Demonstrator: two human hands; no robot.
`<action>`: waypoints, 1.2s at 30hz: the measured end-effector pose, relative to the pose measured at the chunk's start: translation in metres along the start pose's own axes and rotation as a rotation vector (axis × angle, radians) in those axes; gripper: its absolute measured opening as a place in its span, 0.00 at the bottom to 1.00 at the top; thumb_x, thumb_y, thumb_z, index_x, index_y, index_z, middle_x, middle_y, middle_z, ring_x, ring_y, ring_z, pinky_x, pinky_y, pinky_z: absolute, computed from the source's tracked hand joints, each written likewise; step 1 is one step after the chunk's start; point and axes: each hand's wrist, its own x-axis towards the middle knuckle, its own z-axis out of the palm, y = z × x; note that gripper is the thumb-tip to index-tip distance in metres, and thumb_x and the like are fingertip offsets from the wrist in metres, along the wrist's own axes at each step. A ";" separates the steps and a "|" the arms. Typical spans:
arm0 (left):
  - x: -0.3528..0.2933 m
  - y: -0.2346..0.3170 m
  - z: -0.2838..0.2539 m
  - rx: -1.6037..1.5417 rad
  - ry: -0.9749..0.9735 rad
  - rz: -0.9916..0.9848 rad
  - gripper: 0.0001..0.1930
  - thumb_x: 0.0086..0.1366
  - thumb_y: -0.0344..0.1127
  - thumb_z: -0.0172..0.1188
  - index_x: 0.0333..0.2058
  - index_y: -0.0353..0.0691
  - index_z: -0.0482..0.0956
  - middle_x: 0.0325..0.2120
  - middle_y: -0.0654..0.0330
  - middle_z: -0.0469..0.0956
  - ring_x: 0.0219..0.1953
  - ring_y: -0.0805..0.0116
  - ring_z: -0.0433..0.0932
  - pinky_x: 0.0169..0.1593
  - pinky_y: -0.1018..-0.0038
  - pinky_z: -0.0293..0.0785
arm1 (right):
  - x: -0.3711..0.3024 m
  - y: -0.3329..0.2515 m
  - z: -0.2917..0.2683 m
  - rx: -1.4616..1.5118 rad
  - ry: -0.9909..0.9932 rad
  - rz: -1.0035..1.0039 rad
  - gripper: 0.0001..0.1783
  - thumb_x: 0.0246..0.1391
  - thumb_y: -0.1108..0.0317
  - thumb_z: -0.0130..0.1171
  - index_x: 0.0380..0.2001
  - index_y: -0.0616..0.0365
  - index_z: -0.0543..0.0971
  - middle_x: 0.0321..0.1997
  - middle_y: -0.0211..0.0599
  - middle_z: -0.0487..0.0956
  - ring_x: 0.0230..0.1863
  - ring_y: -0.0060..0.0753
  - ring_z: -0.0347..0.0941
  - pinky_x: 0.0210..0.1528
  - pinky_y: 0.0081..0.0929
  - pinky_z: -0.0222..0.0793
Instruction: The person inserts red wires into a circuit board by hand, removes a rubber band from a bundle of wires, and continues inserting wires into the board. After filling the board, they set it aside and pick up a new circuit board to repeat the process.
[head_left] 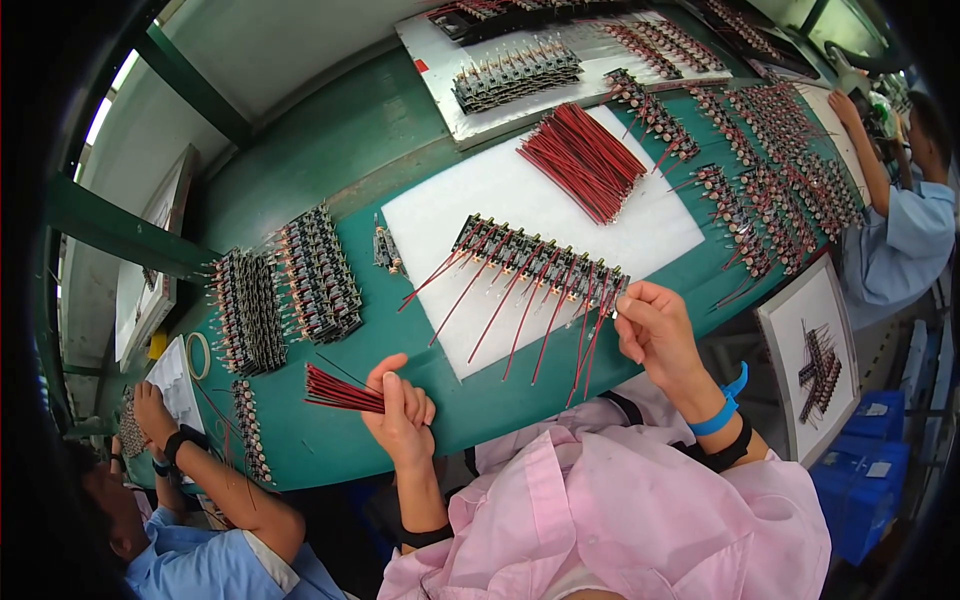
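Observation:
My left hand [402,412] is closed around a bundle of red and black wires [342,388], whose ends fan out to the left. One dark wire stands apart above that bundle. With thumb and fingers, my right hand [655,330] pinches the right end of a long circuit board strip [540,262]. This strip lies slanted over a white foam sheet [430,225], with red and black wires hanging from it towards me. A thick pile of red wires [583,160] rests on the far part of the sheet.
Stacked board strips [318,275] stand to the left, beside a small loose board piece [386,248]. Rows of wired strips [770,200] cover the right side of the green table [345,430]. Co-workers sit at both sides, one hand [152,412] near at left. Blue bins [858,490] are lower right.

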 end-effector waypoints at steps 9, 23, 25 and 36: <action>-0.002 -0.002 0.001 0.028 -0.006 0.066 0.11 0.62 0.37 0.41 0.29 0.35 0.65 0.06 0.71 0.49 0.07 0.83 0.45 0.11 0.84 0.45 | -0.001 0.002 0.006 -0.013 -0.053 0.028 0.07 0.46 0.73 0.46 0.17 0.59 0.65 0.10 0.31 0.65 0.05 0.18 0.54 0.07 0.14 0.48; -0.003 -0.016 0.001 0.212 -0.067 0.351 0.18 0.62 0.43 0.40 0.15 0.42 0.54 0.06 0.69 0.48 0.08 0.81 0.46 0.13 0.81 0.51 | 0.008 0.006 0.005 0.007 -0.122 0.036 0.07 0.45 0.73 0.46 0.17 0.59 0.65 0.09 0.32 0.65 0.05 0.19 0.55 0.08 0.14 0.50; -0.002 -0.012 0.002 0.137 0.004 0.243 0.18 0.61 0.43 0.41 0.16 0.41 0.57 0.06 0.70 0.49 0.07 0.81 0.46 0.13 0.82 0.51 | 0.010 0.003 0.003 -0.003 -0.149 0.044 0.06 0.45 0.73 0.46 0.17 0.59 0.65 0.09 0.32 0.65 0.05 0.19 0.55 0.07 0.14 0.50; 0.028 0.066 0.027 0.371 0.019 -0.102 0.10 0.57 0.38 0.49 0.24 0.36 0.67 0.06 0.73 0.50 0.06 0.85 0.47 0.11 0.84 0.46 | 0.012 -0.017 -0.001 -0.033 -0.342 0.099 0.07 0.45 0.73 0.45 0.16 0.58 0.64 0.07 0.31 0.64 0.04 0.18 0.53 0.06 0.13 0.48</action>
